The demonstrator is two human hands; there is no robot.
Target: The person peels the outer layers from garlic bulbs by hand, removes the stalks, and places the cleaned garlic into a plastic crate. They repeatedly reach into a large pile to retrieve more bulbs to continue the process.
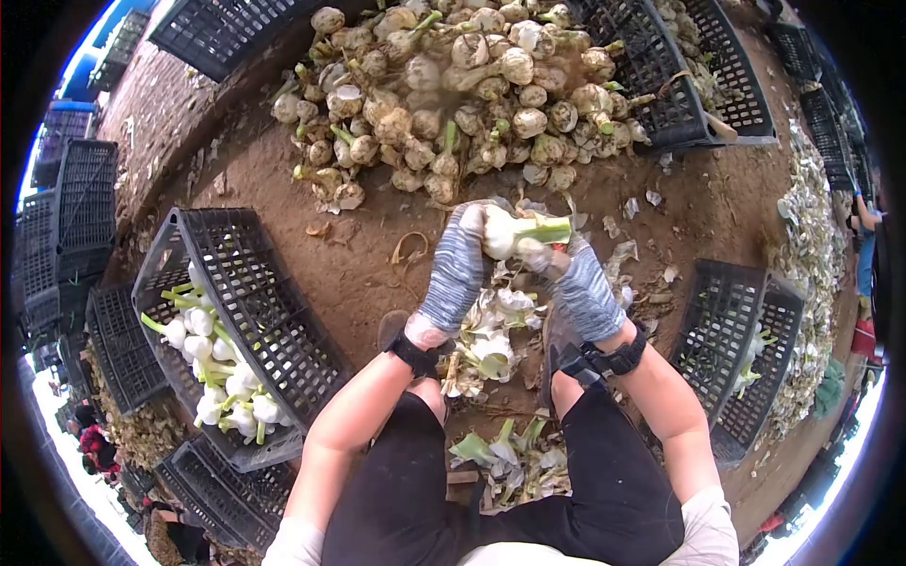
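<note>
A white garlic bulb point(502, 233) with a thick, cut green stem is held in front of me, its stem pointing right. My left hand point(460, 269), in a grey knitted glove, is closed around the bulb's left side. My right hand point(578, 283), gloved alike, has its fingers closed at the underside of the bulb and stem; a bit of red shows by the fingers, too small to name. Below the hands, peeled garlic skins point(491, 335) lie between my feet, with cut stems and leaves point(510, 453) nearer to me.
A large heap of unpeeled garlic point(425, 104) lies ahead on the dirt floor. A tilted black crate point(255, 311) at left holds cleaned white bulbs point(222, 354). Another black crate point(722, 316) stands at right with a few bulbs. More crates point(85, 203) are stacked at far left.
</note>
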